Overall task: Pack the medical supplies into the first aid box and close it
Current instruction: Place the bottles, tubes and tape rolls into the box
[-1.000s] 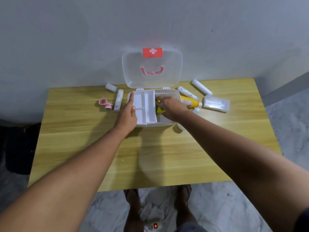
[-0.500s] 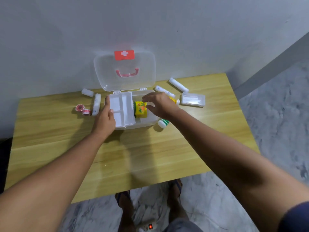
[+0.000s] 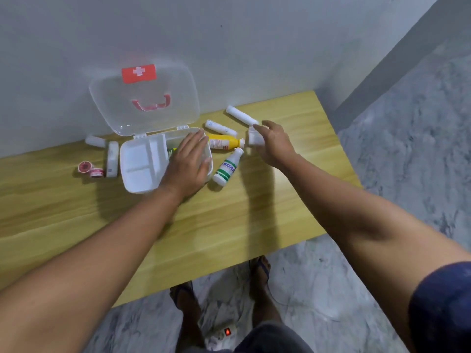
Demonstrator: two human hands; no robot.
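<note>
The left hand (image 3: pixel 187 161) has left the 8 o'clock edge of the first aid box (image 3: pixel 131 186) and now lies flat, fingers straight, over its 3 o'clock compartment, hiding most of the yellow-labelled jar (image 3: pixel 172 152). The right hand (image 3: pixel 274 146) is out of the box, at its 2 o'clock, gripping the clear packet (image 3: pixel 254 138).

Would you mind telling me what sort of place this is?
Probably a room in a home: a light wooden table against a plain grey wall, standing on a grey marbled floor.
</note>
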